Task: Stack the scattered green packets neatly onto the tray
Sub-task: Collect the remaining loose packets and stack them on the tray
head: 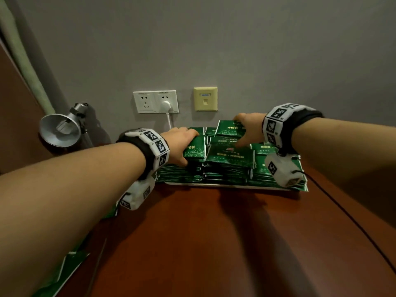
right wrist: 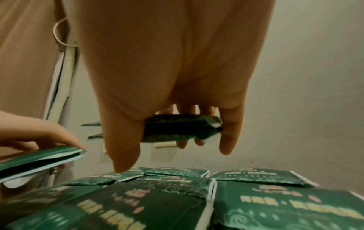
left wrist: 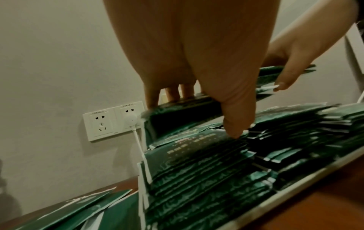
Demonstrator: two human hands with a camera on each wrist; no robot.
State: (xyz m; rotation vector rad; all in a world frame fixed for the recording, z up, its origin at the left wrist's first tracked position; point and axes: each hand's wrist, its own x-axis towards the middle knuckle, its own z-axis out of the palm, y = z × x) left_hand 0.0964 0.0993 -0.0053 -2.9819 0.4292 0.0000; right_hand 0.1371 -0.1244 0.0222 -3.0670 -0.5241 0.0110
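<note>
We've got L hand (head: 182, 144) gripping a packet (head: 194, 150) at stack's (head: 227, 168) 9 o'clock, R hand (head: 248, 129) gripping another (head: 230, 128) at 12, tray (head: 214, 184) underneath.

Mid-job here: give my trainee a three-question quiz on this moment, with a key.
1. True or false: the right hand holds green packets above the stacks on the tray.
2. Which socket of the wall outlet has the white plug in it? A) left B) right
3. Fill in: loose packets not yet stacked lie on the table to the ____ of the tray.

Key: 1 true; 2 B; 3 left. Also note that the left hand grips a bundle of packets at the left stack.
</note>
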